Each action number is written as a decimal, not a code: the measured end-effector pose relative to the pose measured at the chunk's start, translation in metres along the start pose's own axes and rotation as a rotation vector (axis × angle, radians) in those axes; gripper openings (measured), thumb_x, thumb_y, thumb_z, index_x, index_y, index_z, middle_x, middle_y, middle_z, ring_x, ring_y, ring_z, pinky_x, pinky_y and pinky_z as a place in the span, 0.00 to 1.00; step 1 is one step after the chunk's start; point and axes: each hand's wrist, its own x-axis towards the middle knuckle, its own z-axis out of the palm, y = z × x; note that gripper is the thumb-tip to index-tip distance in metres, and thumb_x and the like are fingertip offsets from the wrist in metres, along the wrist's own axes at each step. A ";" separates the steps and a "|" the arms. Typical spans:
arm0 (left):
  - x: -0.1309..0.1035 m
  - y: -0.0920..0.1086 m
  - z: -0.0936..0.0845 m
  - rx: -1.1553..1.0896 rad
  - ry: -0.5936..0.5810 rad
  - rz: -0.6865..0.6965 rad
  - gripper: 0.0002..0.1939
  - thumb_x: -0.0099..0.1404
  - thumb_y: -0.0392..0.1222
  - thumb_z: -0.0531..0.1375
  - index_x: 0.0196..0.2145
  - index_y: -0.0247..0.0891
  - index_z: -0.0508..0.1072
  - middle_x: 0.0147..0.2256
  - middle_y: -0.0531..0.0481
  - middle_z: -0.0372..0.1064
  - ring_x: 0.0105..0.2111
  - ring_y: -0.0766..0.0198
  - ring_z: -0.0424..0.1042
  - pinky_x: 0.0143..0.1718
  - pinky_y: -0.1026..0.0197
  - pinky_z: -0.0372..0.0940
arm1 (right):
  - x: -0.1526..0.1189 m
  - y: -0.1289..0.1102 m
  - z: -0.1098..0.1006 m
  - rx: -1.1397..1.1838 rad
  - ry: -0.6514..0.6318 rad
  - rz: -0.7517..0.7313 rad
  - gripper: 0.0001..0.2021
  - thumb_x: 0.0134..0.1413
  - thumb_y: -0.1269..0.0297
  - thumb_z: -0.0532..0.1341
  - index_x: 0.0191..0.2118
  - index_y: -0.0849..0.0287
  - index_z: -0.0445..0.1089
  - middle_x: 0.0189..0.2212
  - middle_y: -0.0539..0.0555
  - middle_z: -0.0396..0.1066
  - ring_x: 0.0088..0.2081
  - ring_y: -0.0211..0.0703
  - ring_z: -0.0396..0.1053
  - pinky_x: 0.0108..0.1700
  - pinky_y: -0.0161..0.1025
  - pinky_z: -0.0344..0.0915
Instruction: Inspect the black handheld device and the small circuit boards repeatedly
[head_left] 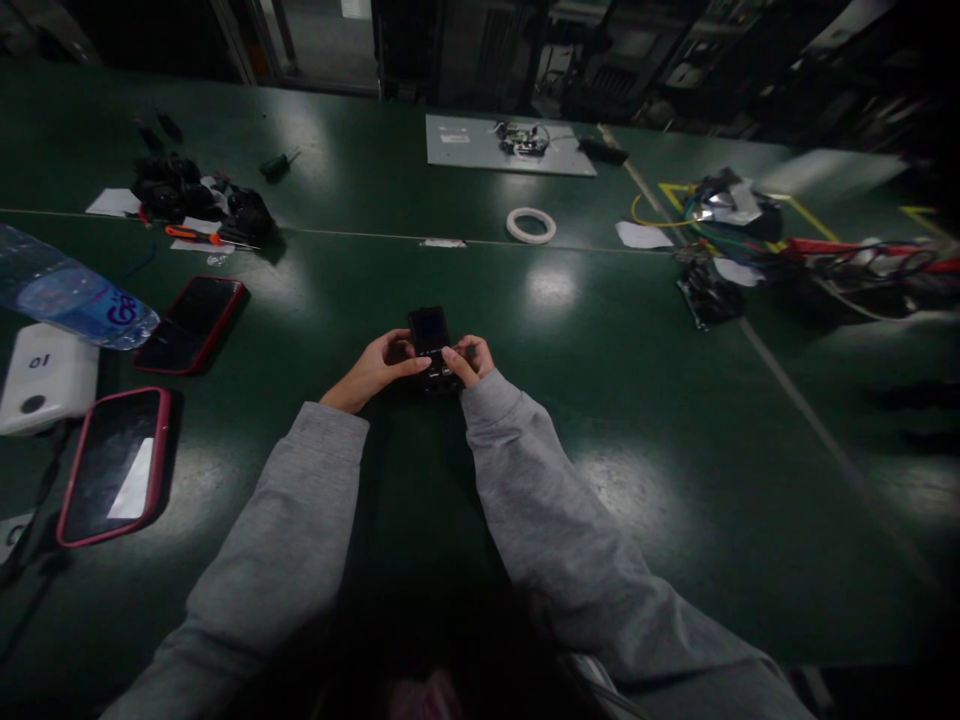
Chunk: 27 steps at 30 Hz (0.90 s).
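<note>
A small black handheld device (430, 330) with a dark screen at its top and buttons below is held between my two hands, over the middle of the green table. My left hand (375, 370) grips its left side, thumb lying on the button area. On the right side, my right hand (471, 360) is closed around the edge, its thumb also on the buttons. The fingers behind the device are partly hidden. Whether the device rests on the table I cannot tell.
To the left lie two red-cased phones (114, 465), a water bottle (75, 295) and a white box (46, 378). Farther back are black parts (195, 195), an orange screwdriver (193, 235), a tape roll (531, 225) and a grey board (480, 145). Cables (847, 260) lie at right.
</note>
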 end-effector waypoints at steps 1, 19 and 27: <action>0.000 -0.001 0.000 -0.012 0.003 0.001 0.33 0.50 0.45 0.72 0.52 0.35 0.68 0.47 0.43 0.70 0.47 0.56 0.71 0.52 0.50 0.62 | 0.000 0.001 0.000 0.005 0.008 -0.007 0.31 0.39 0.44 0.72 0.40 0.52 0.55 0.28 0.41 0.64 0.29 0.31 0.66 0.37 0.33 0.65; 0.002 -0.003 0.019 -0.204 0.072 0.083 0.30 0.56 0.49 0.69 0.54 0.43 0.67 0.48 0.47 0.72 0.49 0.57 0.71 0.51 0.55 0.65 | 0.000 0.011 0.004 -0.061 -0.086 0.033 0.29 0.49 0.33 0.61 0.44 0.53 0.57 0.25 0.45 0.68 0.22 0.32 0.66 0.23 0.32 0.62; 0.003 0.002 0.033 -0.347 0.033 -0.017 0.41 0.59 0.77 0.47 0.57 0.44 0.65 0.47 0.43 0.74 0.50 0.51 0.72 0.49 0.49 0.67 | -0.012 0.017 0.014 -0.510 0.095 -0.322 0.30 0.52 0.51 0.66 0.58 0.51 0.58 0.50 0.56 0.65 0.45 0.41 0.69 0.49 0.42 0.70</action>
